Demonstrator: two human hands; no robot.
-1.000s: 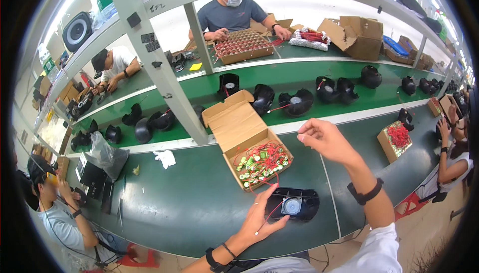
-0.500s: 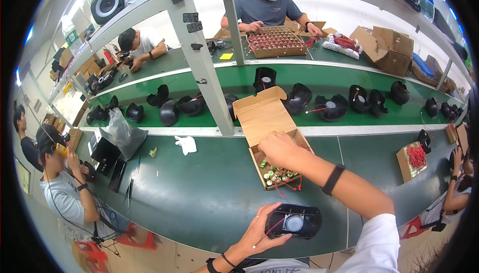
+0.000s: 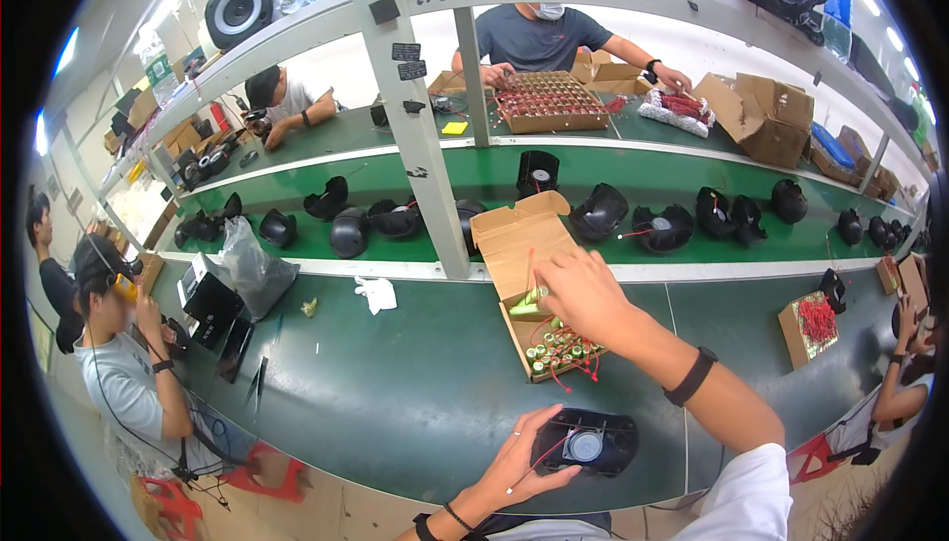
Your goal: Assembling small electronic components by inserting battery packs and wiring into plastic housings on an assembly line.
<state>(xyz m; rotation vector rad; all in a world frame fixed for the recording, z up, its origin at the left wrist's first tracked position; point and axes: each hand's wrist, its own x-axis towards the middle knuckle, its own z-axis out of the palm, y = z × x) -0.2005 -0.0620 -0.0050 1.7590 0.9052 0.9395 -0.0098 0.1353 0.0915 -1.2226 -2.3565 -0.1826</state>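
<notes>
My left hand (image 3: 519,462) grips the near-left edge of a black plastic shell (image 3: 618,442), thumb and fingers spread round it. A round grey speaker (image 3: 584,445) with a thin red wire is set in that shell. Over the open cardboard box (image 3: 514,343), my right hand (image 3: 583,289) is closed in a pinch on a green battery (image 3: 537,296) with red leads standing up beside the fingers. More green batteries (image 3: 554,351) with red wires fill the near end of the box. Its lid (image 3: 519,234) leans back, and my right hand hides part of the inside.
Black shells (image 3: 662,229) line the green conveyor behind a white rail. A white post (image 3: 410,126) rises left of the box. Tweezers (image 3: 258,378), a white tissue (image 3: 376,293) and a grey plastic bag (image 3: 252,264) lie leftward. Co-workers sit across and at both sides.
My right hand has risen out of the box toward its lid, bringing up a green battery with red wires. My left hand still holds the shell. The view has shifted slightly.
</notes>
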